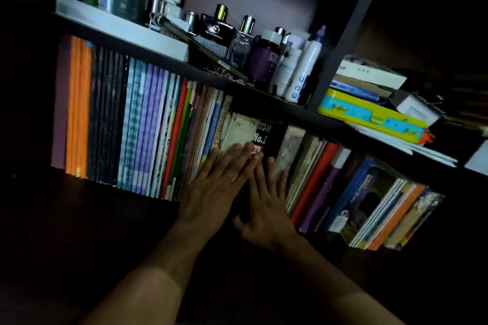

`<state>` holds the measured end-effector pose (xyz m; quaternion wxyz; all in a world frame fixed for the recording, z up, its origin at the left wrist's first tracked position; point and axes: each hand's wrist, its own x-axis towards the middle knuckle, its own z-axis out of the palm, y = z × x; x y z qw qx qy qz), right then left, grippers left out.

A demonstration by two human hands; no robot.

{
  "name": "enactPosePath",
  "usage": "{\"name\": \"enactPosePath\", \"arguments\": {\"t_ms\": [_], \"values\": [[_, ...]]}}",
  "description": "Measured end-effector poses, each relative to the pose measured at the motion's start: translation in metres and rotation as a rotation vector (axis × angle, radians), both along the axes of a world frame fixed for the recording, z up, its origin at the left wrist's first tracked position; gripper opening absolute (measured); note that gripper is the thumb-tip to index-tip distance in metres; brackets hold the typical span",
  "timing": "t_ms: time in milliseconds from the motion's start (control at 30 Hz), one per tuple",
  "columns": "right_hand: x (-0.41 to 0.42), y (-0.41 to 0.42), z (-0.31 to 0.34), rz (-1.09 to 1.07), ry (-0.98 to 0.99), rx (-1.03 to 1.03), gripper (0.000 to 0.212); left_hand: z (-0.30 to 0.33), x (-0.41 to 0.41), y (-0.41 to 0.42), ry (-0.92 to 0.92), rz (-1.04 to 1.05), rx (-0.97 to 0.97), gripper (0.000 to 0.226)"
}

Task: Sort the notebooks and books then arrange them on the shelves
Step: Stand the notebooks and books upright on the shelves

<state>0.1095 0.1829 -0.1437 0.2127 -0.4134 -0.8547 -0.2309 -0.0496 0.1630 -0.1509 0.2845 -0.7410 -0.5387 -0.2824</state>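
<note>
Two hands flat on book spines, lower shelf (pixel 158 208): left hand (pixel 214 190) and right hand (pixel 266 203), fingers straight, gripping nothing. Black book (pixel 269 134) stands upright under the fingertips, within the row of books (pixel 132 126). Upper shelf (pixel 163 63) holds bottles (pixel 243 42).

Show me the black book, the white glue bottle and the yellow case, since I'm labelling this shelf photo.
black book (pixel 268 134), head view, on its spine near the white lettering.
white glue bottle (pixel 306 66), head view, on the middle of its body.
yellow case (pixel 369 113), head view, on its front side.
</note>
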Motion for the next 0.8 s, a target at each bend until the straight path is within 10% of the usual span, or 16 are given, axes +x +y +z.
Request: {"name": "enactPosePath", "arguments": {"t_ms": [233, 800], "values": [[0.026, -0.020, -0.003, -0.316, 0.443, 0.150, 0.106, 0.000, 0.001, 0.000, 0.038, -0.064, 0.077, 0.089], [0.077, -0.022, -0.013, -0.259, 0.243, 0.009, 0.100, 0.027, 0.058, -0.001, 0.127, -0.317, 0.042, 0.078]]}}
